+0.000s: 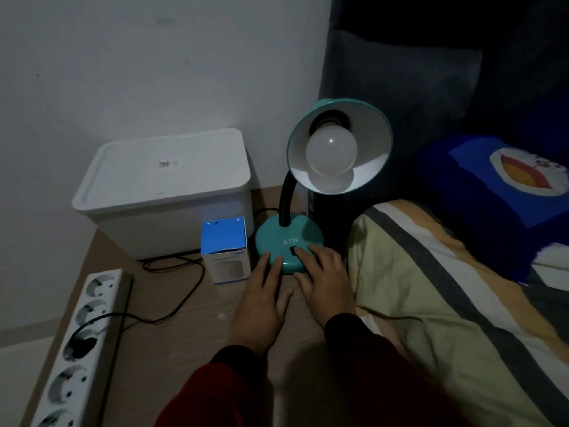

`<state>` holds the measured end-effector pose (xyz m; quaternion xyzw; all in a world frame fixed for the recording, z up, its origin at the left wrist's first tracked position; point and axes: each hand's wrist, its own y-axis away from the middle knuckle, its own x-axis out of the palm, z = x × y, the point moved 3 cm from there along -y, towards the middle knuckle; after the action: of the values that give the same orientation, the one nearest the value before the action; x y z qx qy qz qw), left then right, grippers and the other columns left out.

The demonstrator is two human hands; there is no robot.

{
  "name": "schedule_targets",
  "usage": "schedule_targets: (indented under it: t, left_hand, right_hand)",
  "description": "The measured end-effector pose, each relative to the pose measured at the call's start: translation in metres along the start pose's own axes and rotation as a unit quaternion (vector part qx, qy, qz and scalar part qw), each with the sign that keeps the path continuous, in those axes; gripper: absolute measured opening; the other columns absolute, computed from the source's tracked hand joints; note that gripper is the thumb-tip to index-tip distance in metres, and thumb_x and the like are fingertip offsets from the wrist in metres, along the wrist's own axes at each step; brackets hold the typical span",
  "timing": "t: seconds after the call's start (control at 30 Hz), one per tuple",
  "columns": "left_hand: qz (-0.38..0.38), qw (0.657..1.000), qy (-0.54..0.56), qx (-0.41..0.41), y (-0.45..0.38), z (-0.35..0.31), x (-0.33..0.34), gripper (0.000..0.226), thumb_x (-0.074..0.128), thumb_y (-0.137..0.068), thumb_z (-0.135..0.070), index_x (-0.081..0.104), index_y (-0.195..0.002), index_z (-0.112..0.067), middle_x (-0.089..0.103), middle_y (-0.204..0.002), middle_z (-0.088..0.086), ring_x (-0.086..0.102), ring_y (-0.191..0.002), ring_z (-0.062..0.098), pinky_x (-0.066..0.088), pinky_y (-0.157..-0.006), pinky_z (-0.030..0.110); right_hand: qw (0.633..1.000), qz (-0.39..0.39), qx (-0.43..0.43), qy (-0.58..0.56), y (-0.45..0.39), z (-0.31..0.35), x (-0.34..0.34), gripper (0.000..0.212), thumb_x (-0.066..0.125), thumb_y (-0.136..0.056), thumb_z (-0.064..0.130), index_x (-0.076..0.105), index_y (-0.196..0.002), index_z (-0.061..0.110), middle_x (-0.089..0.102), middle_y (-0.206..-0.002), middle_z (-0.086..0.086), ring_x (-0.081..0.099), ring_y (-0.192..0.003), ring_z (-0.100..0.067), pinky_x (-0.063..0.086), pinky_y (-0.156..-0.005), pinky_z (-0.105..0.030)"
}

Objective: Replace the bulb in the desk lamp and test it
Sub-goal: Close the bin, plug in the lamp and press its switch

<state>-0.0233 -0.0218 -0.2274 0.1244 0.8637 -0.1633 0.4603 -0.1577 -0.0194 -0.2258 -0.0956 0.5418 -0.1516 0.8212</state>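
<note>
A wood-grain table (184, 343) stands in a dim room against a pale wall (154, 57), with a bed just to its right under a striped blanket (446, 291) and a blue cartoon pillow (498, 177). On the table, a white lidded bin (166, 186) sits at the back, its lid carrying a small label too blurred to read. A white power strip (83, 343) lies along the left edge with one black plug in it, and a black cord (172, 306) loops across the wood. A blue-and-white box (226, 249) stands just left of the teal lamp (289, 241); its print is illegible. The lamp base reads "ATN" in white. The bulb (332, 152) sits in the shade, unlit. The left hand (264, 300) lies flat, fingers spread, tips on the base's front edge. The right hand (326, 278) rests open on the base, fingers loosely apart, a fingertip at the black switch (293, 250).
</note>
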Motion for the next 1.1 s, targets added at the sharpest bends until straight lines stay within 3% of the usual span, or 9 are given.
schedule_targets:
  t: [0.13, 0.23, 0.33, 0.47, 0.63, 0.8, 0.93, 1.1]
  left_hand:
    - [-0.023, 1.000, -0.011, -0.008, -0.0009, 0.0007, -0.0007, 0.064, 0.036, -0.089, -0.047, 0.033, -0.146, -0.018, 0.022, -0.157, 0.003, 0.028, -0.141, 0.011, 0.026, -0.117, 0.029]
    - [-0.002, 0.999, -0.012, -0.032, -0.0016, 0.0031, 0.0025, 0.068, 0.035, -0.086, -0.050, 0.034, -0.146, -0.019, 0.024, -0.157, 0.005, 0.031, -0.143, 0.018, 0.026, -0.119, 0.033]
    - [-0.008, 0.999, -0.028, -0.020, -0.0025, 0.0062, 0.0042, 0.066, 0.038, -0.083, -0.044, 0.048, -0.137, -0.009, 0.043, -0.146, 0.016, 0.047, -0.133, 0.029, 0.035, -0.108, 0.046]
    - [0.002, 0.999, -0.031, -0.025, -0.0034, 0.0052, 0.0029, 0.063, 0.041, -0.081, -0.041, 0.055, -0.131, -0.005, 0.051, -0.139, 0.020, 0.055, -0.124, 0.032, 0.045, -0.098, 0.050]
    - [-0.010, 0.999, -0.033, -0.023, -0.0023, 0.0060, 0.0030, 0.065, 0.039, -0.082, -0.044, 0.051, -0.135, -0.008, 0.046, -0.144, 0.016, 0.049, -0.131, 0.029, 0.036, -0.107, 0.043]
    - [-0.011, 0.999, -0.040, -0.022, -0.0028, 0.0056, 0.0025, 0.065, 0.038, -0.082, -0.044, 0.051, -0.135, -0.008, 0.047, -0.144, 0.016, 0.050, -0.130, 0.029, 0.034, -0.107, 0.042]
    - [-0.013, 0.999, -0.036, -0.021, -0.0024, 0.0063, 0.0021, 0.065, 0.038, -0.082, -0.044, 0.051, -0.135, -0.007, 0.046, -0.144, 0.017, 0.049, -0.130, 0.029, 0.030, -0.108, 0.041]
    - [-0.012, 0.999, -0.027, -0.022, -0.0027, 0.0059, 0.0025, 0.064, 0.041, -0.082, -0.042, 0.053, -0.133, -0.007, 0.049, -0.142, 0.017, 0.052, -0.128, 0.030, 0.031, -0.106, 0.043]
  right_hand:
    - [1.000, -0.017, 0.001, -0.011, 0.0006, -0.0023, 0.0019, 0.045, 0.046, -0.081, 0.038, 0.060, -0.121, 0.027, 0.064, -0.115, -0.007, 0.046, -0.109, -0.022, 0.055, -0.083, -0.040]
    - [0.999, -0.032, -0.002, -0.019, 0.0019, -0.0033, 0.0035, 0.043, 0.047, -0.081, 0.038, 0.058, -0.121, 0.030, 0.065, -0.110, -0.006, 0.041, -0.106, -0.020, 0.053, -0.084, -0.038]
    - [0.997, -0.050, -0.023, -0.048, 0.0026, -0.0030, 0.0034, 0.039, 0.054, -0.079, 0.030, 0.053, -0.117, 0.024, 0.064, -0.102, -0.007, 0.046, -0.099, -0.022, 0.039, -0.089, -0.028]
    - [0.999, -0.048, -0.008, -0.013, 0.0018, -0.0053, 0.0073, 0.034, 0.050, -0.079, 0.033, 0.061, -0.106, 0.015, 0.066, -0.100, -0.009, 0.055, -0.095, -0.029, 0.039, -0.084, -0.032]
    - [0.999, -0.045, -0.004, -0.004, 0.0027, -0.0050, 0.0073, 0.035, 0.050, -0.079, 0.035, 0.062, -0.104, 0.015, 0.066, -0.104, -0.007, 0.058, -0.095, -0.028, 0.039, -0.082, -0.032]
    - [0.999, -0.049, -0.008, 0.002, 0.0019, -0.0051, 0.0081, 0.035, 0.050, -0.079, 0.036, 0.061, -0.105, 0.017, 0.066, -0.104, -0.007, 0.058, -0.093, -0.028, 0.041, -0.081, -0.032]
    - [0.998, -0.064, -0.019, -0.011, 0.0014, -0.0052, 0.0069, 0.033, 0.051, -0.078, 0.035, 0.054, -0.108, 0.021, 0.065, -0.104, -0.007, 0.048, -0.096, -0.022, 0.038, -0.081, -0.030]
    - [0.998, -0.050, -0.023, -0.011, 0.0015, -0.0023, 0.0034, 0.040, 0.049, -0.079, 0.035, 0.049, -0.118, 0.026, 0.064, -0.105, -0.006, 0.044, -0.097, -0.019, 0.047, -0.082, -0.033]
